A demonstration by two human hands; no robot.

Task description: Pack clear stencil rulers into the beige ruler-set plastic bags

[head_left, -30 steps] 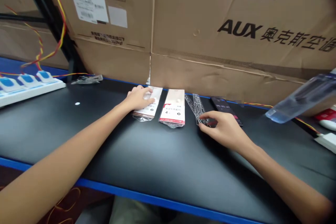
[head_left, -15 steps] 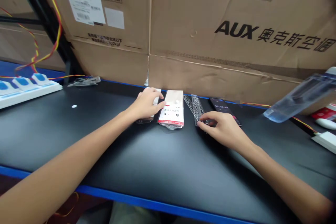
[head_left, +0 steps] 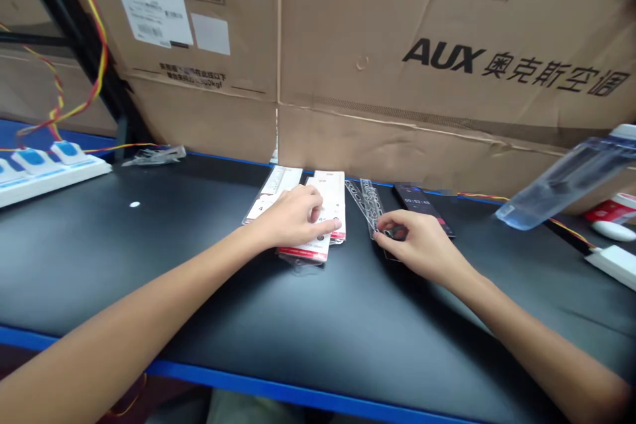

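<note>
My left hand (head_left: 293,218) lies curled over a white-and-red paper-backed packet (head_left: 303,252) on the black desk (head_left: 199,278). That packet overlaps a second, cream-topped packet (head_left: 328,180), and a third packet (head_left: 272,187) sticks out at the upper left. Their printing is too small to read. My right hand (head_left: 415,238) pinches the lower end of a clear perforated plastic strip (head_left: 371,207), with a similar strip lying against it. Just beyond those fingers lies a dark phone (head_left: 421,202) showing a clock, partly hidden by my right hand.
Large cardboard boxes printed AUX (head_left: 397,79) stand along the desk's back edge. A white power strip with blue switches (head_left: 44,172) sits at the left. A clear plastic tube (head_left: 566,179) juts in at the right above a white mouse (head_left: 613,230). Red and yellow wires run behind.
My left hand has slid right and nearer me, and the packets now overlap instead of lying apart. My right hand stays on the strip. The view has tilted slightly.
</note>
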